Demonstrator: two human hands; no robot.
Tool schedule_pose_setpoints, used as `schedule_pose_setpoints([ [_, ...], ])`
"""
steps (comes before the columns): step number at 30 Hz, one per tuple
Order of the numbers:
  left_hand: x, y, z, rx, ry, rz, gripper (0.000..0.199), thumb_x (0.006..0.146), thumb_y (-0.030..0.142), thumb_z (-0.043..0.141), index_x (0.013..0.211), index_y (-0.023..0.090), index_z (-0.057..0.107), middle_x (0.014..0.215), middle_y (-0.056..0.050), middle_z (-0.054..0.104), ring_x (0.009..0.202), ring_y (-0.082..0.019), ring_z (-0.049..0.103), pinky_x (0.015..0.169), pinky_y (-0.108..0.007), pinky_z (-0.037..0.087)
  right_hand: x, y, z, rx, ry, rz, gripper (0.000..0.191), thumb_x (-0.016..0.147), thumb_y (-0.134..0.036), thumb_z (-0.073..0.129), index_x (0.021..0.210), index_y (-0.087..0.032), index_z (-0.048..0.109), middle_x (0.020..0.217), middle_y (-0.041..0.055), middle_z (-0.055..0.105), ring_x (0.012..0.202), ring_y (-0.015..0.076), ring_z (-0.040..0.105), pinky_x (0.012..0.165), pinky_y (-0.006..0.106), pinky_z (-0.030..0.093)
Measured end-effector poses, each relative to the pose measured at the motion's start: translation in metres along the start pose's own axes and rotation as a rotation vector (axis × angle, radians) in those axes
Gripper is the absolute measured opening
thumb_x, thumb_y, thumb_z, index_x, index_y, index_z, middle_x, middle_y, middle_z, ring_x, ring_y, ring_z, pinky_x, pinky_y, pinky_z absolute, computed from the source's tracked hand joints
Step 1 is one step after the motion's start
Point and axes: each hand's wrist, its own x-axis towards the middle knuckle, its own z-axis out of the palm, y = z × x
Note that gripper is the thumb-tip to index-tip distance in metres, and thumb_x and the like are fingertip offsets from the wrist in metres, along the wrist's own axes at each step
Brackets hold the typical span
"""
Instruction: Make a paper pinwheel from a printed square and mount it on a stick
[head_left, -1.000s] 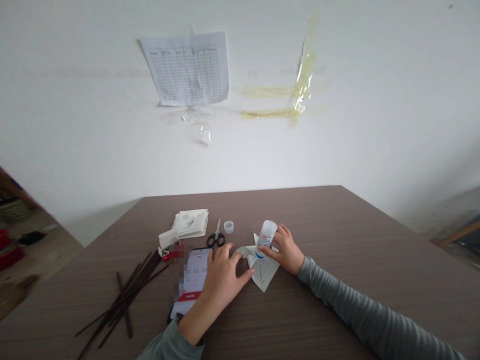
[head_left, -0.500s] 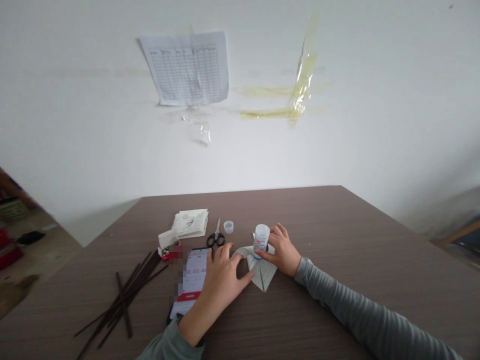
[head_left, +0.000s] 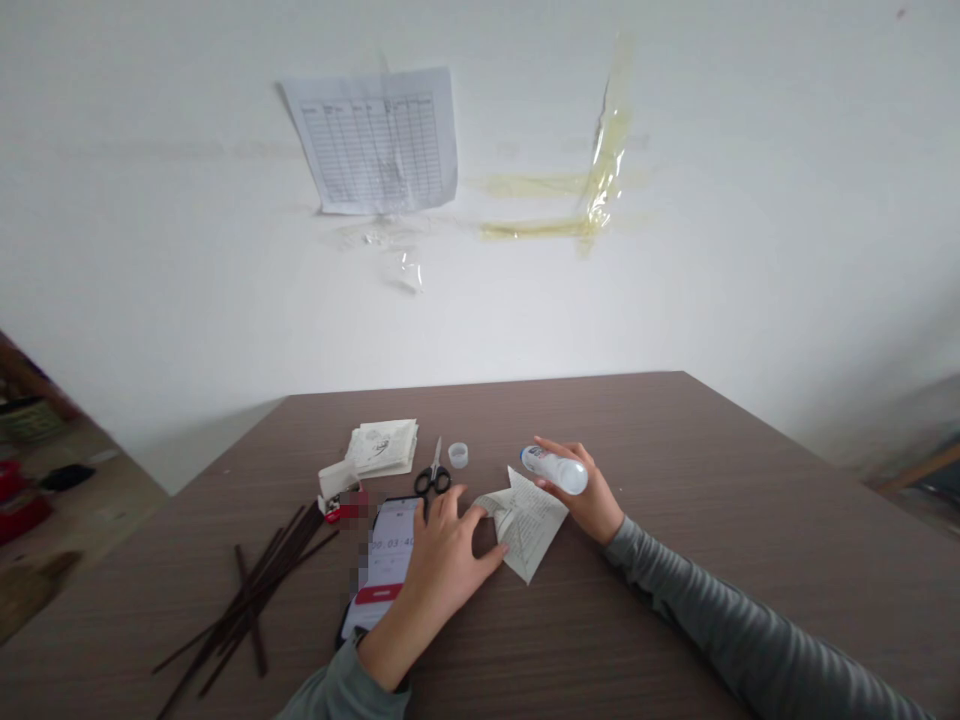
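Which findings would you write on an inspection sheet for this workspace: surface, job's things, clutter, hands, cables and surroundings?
Surface: brown table, wood-like grain.
Job's things: folded printed paper on the table; bottle held tilted.
Clutter: phone showing a timer, dark sticks piled crosswise, scissors, cap, red-and-white box, stack of sheets.
Hands: left hand at the paper's edge, thumb and fingers apart; right hand grips the bottle.
Cables: nothing seen.
Surroundings: white wall with a chart and yellowed tape; red object on the floor, far left.

White bottle tilted in right hand, left hand at folded paper.
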Motion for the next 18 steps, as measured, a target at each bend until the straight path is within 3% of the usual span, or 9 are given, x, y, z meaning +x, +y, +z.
schedule_pose_setpoints([
  [5, 0.0, -0.003, 0.002, -0.004, 0.008, 0.01, 0.036, 0.104, 0.039, 0.1, 0.139, 0.03, 0.098, 0.187, -0.021, 0.077, 0.177, -0.053, 0.07, 0.153, -0.082, 0.049, 0.003, 0.001, -0.008, -0.096, -0.004, 0.029, 0.054, 0.106, -0.029, 0.091, 0.158, -0.043, 0.098, 0.132, 0.0149, 0.09, 0.136, 0.0475, 0.086, 0.136, 0.077, 0.061],
  [8, 0.0, -0.005, 0.003, -0.017, 0.029, 0.021, 0.039, 0.101, 0.038, 0.103, 0.139, 0.029, 0.098, 0.186, -0.021, 0.078, 0.176, -0.053, 0.071, 0.152, -0.082, 0.05, 0.005, 0.006, -0.011, -0.121, -0.002, 0.068, 0.057, 0.106, -0.023, 0.082, 0.156, -0.043, 0.099, 0.129, 0.015, 0.089, 0.135, 0.0465, 0.085, 0.138, 0.078, 0.057],
  [14, 0.001, -0.008, 0.003, -0.059, 0.06, 0.029, 0.038, 0.097, 0.04, 0.109, 0.133, 0.03, 0.098, 0.183, -0.021, 0.08, 0.172, -0.053, 0.075, 0.15, -0.083, 0.053, 0.008, 0.014, -0.009, -0.032, -0.001, 0.101, 0.047, 0.113, -0.032, 0.072, 0.147, -0.041, 0.102, 0.131, 0.0141, 0.095, 0.129, 0.0444, 0.089, 0.129, 0.072, 0.063],
  [18, 0.001, -0.006, -0.001, -0.09, 0.056, 0.014, 0.038, 0.094, 0.038, 0.113, 0.127, 0.028, 0.098, 0.181, -0.021, 0.081, 0.17, -0.054, 0.077, 0.15, -0.082, 0.053, 0.006, 0.013, -0.009, -0.04, -0.002, 0.073, 0.037, 0.116, -0.037, 0.074, 0.138, -0.04, 0.104, 0.137, 0.0117, 0.098, 0.133, 0.0439, 0.091, 0.142, 0.08, 0.051],
])
